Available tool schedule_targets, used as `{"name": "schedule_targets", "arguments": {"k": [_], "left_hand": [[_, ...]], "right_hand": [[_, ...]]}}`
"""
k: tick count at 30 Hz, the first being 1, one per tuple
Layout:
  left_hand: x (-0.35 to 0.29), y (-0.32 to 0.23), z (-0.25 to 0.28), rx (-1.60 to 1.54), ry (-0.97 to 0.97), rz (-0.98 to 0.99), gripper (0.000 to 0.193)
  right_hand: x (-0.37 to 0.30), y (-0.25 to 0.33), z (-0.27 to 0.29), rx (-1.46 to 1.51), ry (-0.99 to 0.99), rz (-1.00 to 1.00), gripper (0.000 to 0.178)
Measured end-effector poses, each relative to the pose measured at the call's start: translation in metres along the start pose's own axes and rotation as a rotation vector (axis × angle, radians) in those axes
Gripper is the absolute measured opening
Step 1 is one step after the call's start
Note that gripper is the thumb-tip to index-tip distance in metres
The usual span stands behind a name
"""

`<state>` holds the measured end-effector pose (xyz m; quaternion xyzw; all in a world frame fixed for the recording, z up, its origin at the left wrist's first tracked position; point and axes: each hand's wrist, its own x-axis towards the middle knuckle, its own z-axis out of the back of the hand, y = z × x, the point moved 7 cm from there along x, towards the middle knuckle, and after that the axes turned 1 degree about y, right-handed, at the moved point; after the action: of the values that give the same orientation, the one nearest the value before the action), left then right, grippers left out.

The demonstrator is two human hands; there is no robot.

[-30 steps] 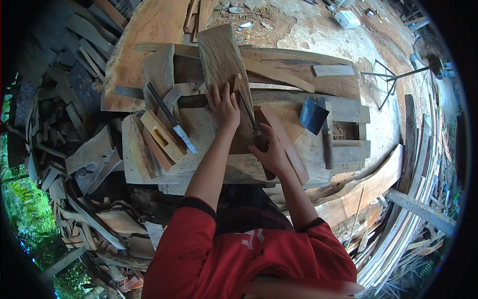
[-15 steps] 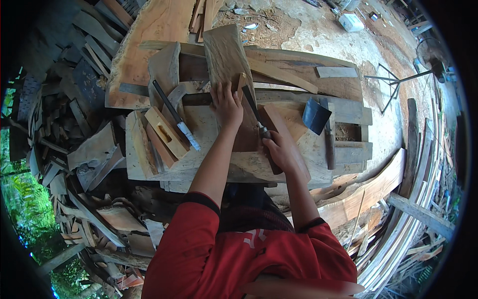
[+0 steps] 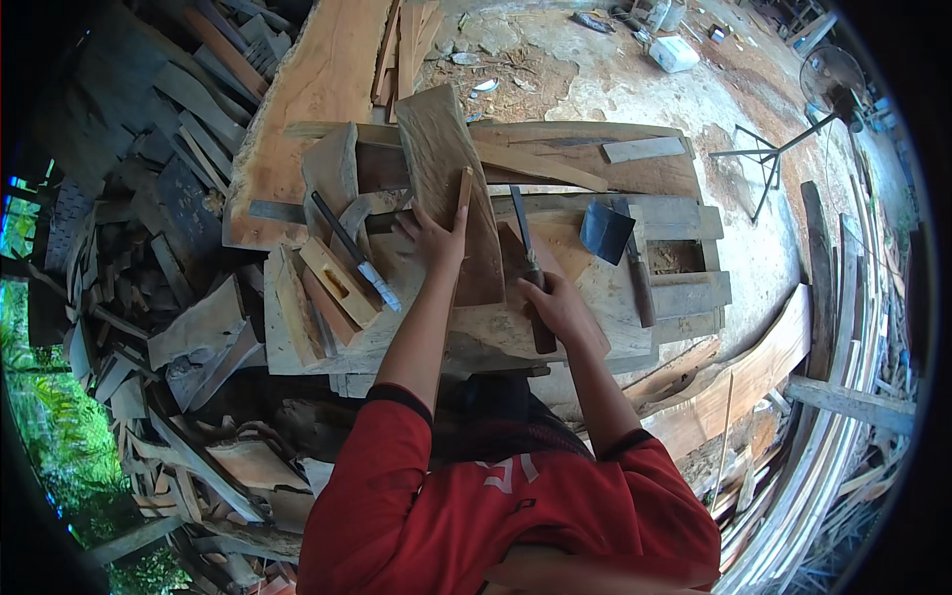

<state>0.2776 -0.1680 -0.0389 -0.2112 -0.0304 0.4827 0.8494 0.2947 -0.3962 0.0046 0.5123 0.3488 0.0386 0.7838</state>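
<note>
Now that the chisel-like tool [image 3: 524, 223] has swung off the rough board [image 3: 433, 129], the whole picture looks different from a second ago, when its blade lay along the wood. The right hand [image 3: 561, 305] has its fingers curled around the dark handle, with the blade pointing away from the person, just beside the board's right edge. The left hand [image 3: 438, 243] has changed too: it was flat on the board, and now its fingers are fanned out past the left edge, not wrapped around anything I can see. Its thumb is at a little wooden strip [image 3: 464, 185] lying on the board; whether it's pinching that or just resting there, I can't tell. As for the board, it's lying across the other timber on the pale bench [image 3: 496, 337], with its lower end showing between the two hands. The camera has shifted a bit too, so I wouldn't swear the board has slid. My read, for what it's worth: with the blade clear of the wood, no cutting is going on right now, and the board is held less firmly than before.
</note>
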Motion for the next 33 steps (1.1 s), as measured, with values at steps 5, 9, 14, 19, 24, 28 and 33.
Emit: {"name": "schedule_targets", "arguments": {"k": [5, 9, 14, 19, 24, 28, 33], "left_hand": [[0.006, -0.001, 0.003, 0.048, -0.042, 0.049, 0.078], [0.022, 0.011, -0.006, 0.001, -0.090, -0.023, 0.067], [0.018, 0.004, -0.011, -0.170, -0.111, -0.070, 0.056], [0.014, 0.002, -0.005, -0.108, -0.101, -0.049, 0.051], [0.017, 0.000, -0.006, -0.069, -0.139, -0.146, 0.047], [0.016, -0.005, -0.005, -0.060, -0.162, -0.245, 0.041], [0.015, -0.009, -0.007, -0.029, -0.194, -0.301, 0.038]], "right_hand": [[-0.008, 0.021, -0.016, -0.031, 0.129, 0.136, 0.032], [-0.005, 0.027, -0.026, -0.220, 0.153, 0.080, 0.033], [0.025, -0.011, -0.044, -0.063, 0.158, 0.004, 0.040], [0.029, -0.015, -0.060, -0.049, 0.124, -0.010, 0.042], [0.028, -0.014, -0.065, -0.071, 0.068, -0.028, 0.044], [0.028, -0.013, -0.071, -0.125, 0.068, -0.045, 0.043], [0.031, -0.018, -0.081, -0.186, 0.029, -0.043, 0.042]]}}
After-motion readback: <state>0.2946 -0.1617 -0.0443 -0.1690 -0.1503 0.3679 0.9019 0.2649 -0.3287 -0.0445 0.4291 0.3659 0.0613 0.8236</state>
